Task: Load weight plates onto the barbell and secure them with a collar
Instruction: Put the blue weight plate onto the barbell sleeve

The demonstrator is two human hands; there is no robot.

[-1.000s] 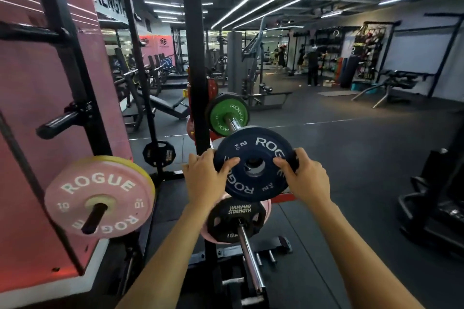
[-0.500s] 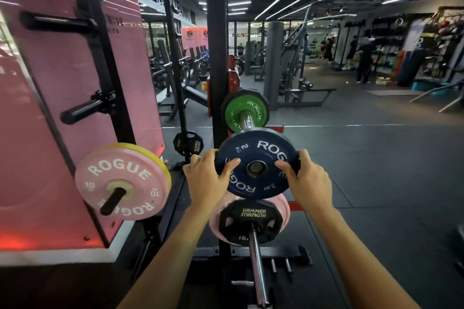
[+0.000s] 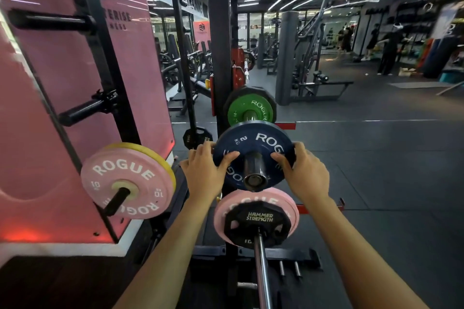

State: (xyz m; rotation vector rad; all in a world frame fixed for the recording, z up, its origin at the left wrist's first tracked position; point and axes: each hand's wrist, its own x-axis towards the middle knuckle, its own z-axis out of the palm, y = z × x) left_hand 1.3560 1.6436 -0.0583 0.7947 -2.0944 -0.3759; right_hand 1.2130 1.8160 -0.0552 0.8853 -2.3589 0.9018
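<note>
A dark blue 2 kg Rogue plate (image 3: pixel 261 140) sits on the barbell sleeve (image 3: pixel 254 170), whose steel end pokes out through the plate's hole. My left hand (image 3: pixel 204 170) grips the plate's left rim, thumb on its face. My right hand (image 3: pixel 302 170) grips the right rim the same way. Behind the blue plate, a green Rogue plate (image 3: pixel 248 108) backed by a black one is on the same sleeve. No collar is in view.
The black rack upright (image 3: pixel 221 32) rises just behind. Below, a pink plate (image 3: pixel 253 202) and a black Hammer Strength plate (image 3: pixel 258 226) hang on a lower peg. A pink and yellow pair (image 3: pixel 125 180) hangs at left. People stand at the far right.
The blue plate has slid onto the sleeve, whose end now sticks out through its hole. Both hands keep their hold on the rim. The camera has swung left and closer.
</note>
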